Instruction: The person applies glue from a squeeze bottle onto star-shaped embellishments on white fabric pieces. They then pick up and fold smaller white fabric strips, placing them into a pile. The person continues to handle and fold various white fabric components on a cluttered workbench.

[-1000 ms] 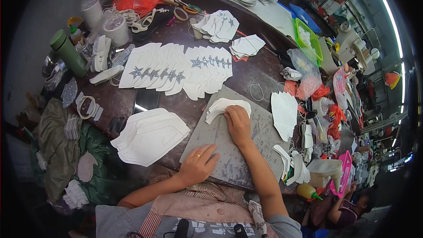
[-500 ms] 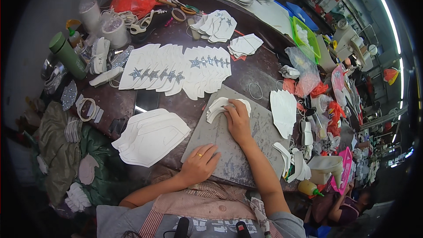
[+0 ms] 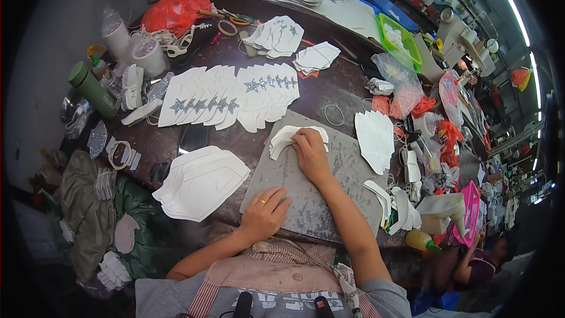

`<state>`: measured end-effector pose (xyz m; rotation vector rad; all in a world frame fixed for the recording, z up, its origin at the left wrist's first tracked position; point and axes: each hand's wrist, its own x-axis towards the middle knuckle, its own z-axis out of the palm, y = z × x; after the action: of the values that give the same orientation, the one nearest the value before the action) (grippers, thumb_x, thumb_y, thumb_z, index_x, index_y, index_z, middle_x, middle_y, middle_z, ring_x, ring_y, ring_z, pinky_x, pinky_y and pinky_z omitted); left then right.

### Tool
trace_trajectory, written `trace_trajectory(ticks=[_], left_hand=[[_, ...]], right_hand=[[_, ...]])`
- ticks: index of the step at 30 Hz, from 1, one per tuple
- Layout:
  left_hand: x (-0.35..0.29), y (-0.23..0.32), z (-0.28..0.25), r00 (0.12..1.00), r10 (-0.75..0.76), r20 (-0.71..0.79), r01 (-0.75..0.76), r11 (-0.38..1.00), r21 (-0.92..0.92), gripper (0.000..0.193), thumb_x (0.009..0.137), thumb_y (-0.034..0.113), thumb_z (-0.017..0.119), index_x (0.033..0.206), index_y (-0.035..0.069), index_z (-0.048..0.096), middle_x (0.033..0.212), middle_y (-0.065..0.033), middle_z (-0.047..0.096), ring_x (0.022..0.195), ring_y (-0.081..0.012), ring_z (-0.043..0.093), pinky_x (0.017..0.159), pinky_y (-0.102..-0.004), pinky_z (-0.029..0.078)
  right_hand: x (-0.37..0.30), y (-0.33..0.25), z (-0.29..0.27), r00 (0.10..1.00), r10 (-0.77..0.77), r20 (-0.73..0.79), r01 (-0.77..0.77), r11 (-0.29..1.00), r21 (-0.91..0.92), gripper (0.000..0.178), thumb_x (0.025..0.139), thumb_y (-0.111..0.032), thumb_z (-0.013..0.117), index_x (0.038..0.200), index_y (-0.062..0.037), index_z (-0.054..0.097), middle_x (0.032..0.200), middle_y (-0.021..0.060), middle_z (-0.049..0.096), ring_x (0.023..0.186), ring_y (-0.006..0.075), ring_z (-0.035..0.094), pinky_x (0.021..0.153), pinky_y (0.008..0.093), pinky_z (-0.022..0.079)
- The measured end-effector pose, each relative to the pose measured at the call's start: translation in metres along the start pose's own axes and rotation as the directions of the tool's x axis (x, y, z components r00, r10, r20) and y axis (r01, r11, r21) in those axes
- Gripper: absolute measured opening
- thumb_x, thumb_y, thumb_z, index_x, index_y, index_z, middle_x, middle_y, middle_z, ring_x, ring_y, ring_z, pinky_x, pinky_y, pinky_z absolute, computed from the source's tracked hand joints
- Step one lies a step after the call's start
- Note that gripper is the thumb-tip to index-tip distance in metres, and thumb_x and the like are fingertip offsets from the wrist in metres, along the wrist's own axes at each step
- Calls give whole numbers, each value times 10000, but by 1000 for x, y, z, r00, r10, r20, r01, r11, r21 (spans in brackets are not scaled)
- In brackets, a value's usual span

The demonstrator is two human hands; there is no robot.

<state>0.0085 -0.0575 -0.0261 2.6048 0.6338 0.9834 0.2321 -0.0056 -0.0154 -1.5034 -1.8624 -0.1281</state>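
My right hand (image 3: 311, 154) presses flat on a small fanned stack of white cut pieces (image 3: 283, 139) at the far end of a grey work board (image 3: 347, 168). My left hand (image 3: 265, 215), with a ring on one finger, rests palm down on the near edge of that board and holds nothing. A larger stack of white shaped pieces (image 3: 200, 181) lies on the dark table just left of the board. Beyond it, a long overlapping row of white pieces with glittery star patches (image 3: 229, 100) spreads across the table.
A pile of white pieces (image 3: 375, 139) lies right of the board, with curved white strips (image 3: 395, 206) nearer. A green bottle (image 3: 93, 90), tape rolls, a red bag (image 3: 175, 8) and a green basket (image 3: 399, 38) ring the table. Another person sits at lower right (image 3: 474, 262).
My right hand has spread the white pieces under it into a wider fan and shifted slightly left. My left hand has stayed on the board's near edge.
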Motion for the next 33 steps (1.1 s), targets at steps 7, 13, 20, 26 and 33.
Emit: trace_trajectory(ticks=[7,13,20,26,33], left_hand=[[2,4,1,1000,14,8,-14,1000,15,259,816,125,669,1050,17,693,1164,-141,642,1132,-295,596,954,-410,484],[-2,2,5,1000,15,-11,-15,999,40,269,808,115,675,1062,28,691,1177,-145,640,1125,-301,599,944,-417,485],[7,7,1,999,-4,52,4,1000,-5,252,826,109,675,1068,45,694,1144,-141,646,1079,-306,606,901,-431,486],[121,18,-3,917,-132,376,291,866,-406,268,894,210,678,1105,45,668,1008,-148,656,904,-329,640,822,-419,492],[234,60,146,920,-136,368,186,977,-105,425,889,374,692,1065,-5,611,1067,-182,597,925,-368,627,800,-460,503]], right_hand=[[-14,-15,-17,999,47,2,-47,997,53,297,784,45,659,1075,-12,645,956,125,594,918,311,581,810,389,472],[-25,-51,-96,754,650,96,-517,497,697,222,870,3,696,1082,28,636,983,72,685,889,128,660,808,272,530],[-107,-13,-84,480,868,-125,-500,389,774,309,867,22,694,1150,73,579,986,102,681,853,130,667,750,248,534],[-153,-28,-132,336,941,-20,-555,215,804,199,924,-44,666,1092,56,633,980,80,672,796,113,637,692,233,509],[-140,77,-196,313,949,-28,-390,155,908,234,968,-148,635,1084,52,667,1008,67,686,900,119,621,775,257,465]])
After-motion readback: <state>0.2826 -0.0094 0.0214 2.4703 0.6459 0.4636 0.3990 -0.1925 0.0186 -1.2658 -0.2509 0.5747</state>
